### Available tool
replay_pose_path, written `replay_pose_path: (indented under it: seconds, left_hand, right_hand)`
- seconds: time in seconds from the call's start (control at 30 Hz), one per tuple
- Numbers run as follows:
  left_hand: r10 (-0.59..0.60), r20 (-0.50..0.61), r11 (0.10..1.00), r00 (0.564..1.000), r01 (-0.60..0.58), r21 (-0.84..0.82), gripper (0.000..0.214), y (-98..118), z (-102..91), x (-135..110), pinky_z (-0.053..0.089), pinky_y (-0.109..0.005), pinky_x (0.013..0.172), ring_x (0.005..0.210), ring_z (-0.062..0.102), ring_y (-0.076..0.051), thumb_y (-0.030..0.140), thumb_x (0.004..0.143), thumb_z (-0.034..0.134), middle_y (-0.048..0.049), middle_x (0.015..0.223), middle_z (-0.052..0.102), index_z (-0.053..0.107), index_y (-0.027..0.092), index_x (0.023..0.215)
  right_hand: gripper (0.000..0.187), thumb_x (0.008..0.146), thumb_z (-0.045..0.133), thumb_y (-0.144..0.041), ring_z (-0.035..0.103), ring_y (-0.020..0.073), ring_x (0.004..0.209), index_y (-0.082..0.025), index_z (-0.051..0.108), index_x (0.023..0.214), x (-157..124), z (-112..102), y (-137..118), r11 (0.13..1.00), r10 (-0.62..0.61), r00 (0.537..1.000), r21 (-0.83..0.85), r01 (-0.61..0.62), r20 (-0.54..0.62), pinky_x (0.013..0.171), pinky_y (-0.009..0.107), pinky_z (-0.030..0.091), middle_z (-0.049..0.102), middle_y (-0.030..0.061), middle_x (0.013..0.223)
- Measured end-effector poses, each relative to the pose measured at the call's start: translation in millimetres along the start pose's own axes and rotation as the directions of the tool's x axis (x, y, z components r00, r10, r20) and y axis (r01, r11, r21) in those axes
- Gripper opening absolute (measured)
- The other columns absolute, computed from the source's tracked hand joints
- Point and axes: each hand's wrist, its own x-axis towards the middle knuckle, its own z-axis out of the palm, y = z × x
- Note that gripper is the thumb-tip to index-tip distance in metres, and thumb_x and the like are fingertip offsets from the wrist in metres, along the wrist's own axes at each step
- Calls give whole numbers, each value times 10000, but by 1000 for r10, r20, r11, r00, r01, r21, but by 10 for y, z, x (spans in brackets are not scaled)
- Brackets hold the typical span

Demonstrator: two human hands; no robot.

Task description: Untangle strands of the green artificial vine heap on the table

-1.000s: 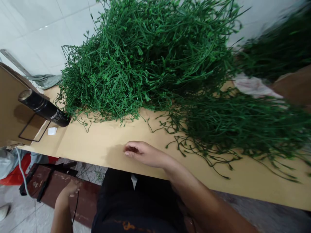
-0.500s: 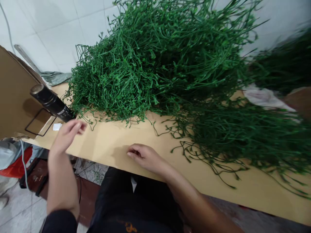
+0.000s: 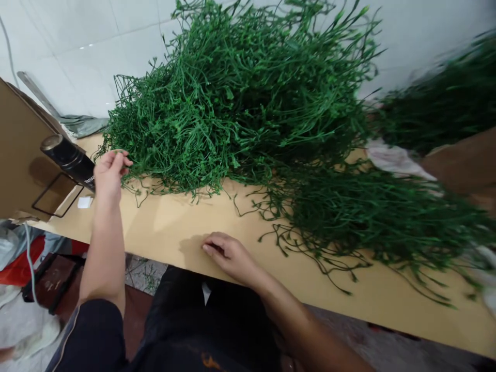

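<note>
A big heap of thin green stems with small buds at the tips (image 3: 182,119) lies along the back of the table. My left hand (image 3: 113,168) is at the heap's left end, thumb and forefinger pinched together; whatever sits between them is too small to make out. My right hand (image 3: 228,253) rests near the table's front edge, fingers loosely curled, and nothing shows in its hollow. To its right a second, darker bunch of the same stems (image 3: 356,217) spreads over the table (image 3: 166,227).
A black vacuum flask (image 3: 67,157) stands left of my left hand, beside a cardboard box (image 3: 23,155) and a black wire frame (image 3: 54,199). A small white paper (image 3: 84,202) lies close by. Farther right are more greens (image 3: 437,103). A tiled wall (image 3: 85,57) backs the table.
My left hand has moved up and away from me to the heap's left end, and its fingers now pinch. My right hand has stayed in place. The view has shifted slightly.
</note>
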Motion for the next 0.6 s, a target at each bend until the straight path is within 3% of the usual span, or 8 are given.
replay_pose_path:
  seconds: [0.13,0.3,0.37,0.4,0.47,0.53,0.6]
  left_hand:
    - [108,-77,968,991,-123,-220,172,330,-334,-247,476,-169,493,585,626,-70,256,677,746,46,592,639,620,149,726]
    - [213,-24,962,977,-213,-172,235,260,-290,-850,557,-222,642,620,660,-83,363,650,764,56,613,675,654,186,759]
    - [89,144,996,986,-88,-12,211,146,-207,-1148,563,-248,683,651,674,-102,370,705,717,27,645,700,677,179,785]
    - [16,251,997,968,-35,73,197,93,-171,-1283,559,-248,682,673,680,-111,361,734,688,0,706,726,693,177,806]
    - [-51,426,978,903,-41,203,170,7,-125,-1497,551,-261,762,779,695,-135,320,774,643,-40,822,751,717,174,820]
    - [-54,505,966,862,-84,246,162,-53,-124,-1618,537,-269,825,856,693,-149,289,791,617,-53,880,755,727,176,830]
    - [-49,507,966,861,-89,244,155,-92,-152,-1665,536,-268,834,875,693,-153,275,784,623,-59,897,756,726,173,841]
  right_hand:
    - [221,886,435,-310,551,143,719,-174,586,801,94,24,-130,997,-2,1000,83,0,25,674,284,431,615,60,780]
    - [272,870,479,-367,584,148,843,-166,563,1033,319,100,-393,948,37,999,315,-41,17,722,286,457,629,83,957]
    - [327,852,517,-396,582,141,865,-160,529,1078,459,136,-458,885,105,994,454,-102,18,758,294,467,614,87,1003]
    - [340,839,536,-422,580,135,839,-158,528,1053,534,157,-472,848,145,989,512,-138,27,754,296,469,611,78,974]
    - [355,809,560,-492,560,114,734,-156,540,925,667,207,-463,775,189,980,603,-189,65,687,278,465,597,39,843]
    - [388,763,591,-545,518,87,625,-165,524,804,756,264,-428,703,207,975,679,-209,86,603,252,441,562,-8,717]
    - [406,697,659,-542,487,65,563,-176,497,759,790,315,-393,638,237,967,737,-224,90,557,232,422,544,-42,658]
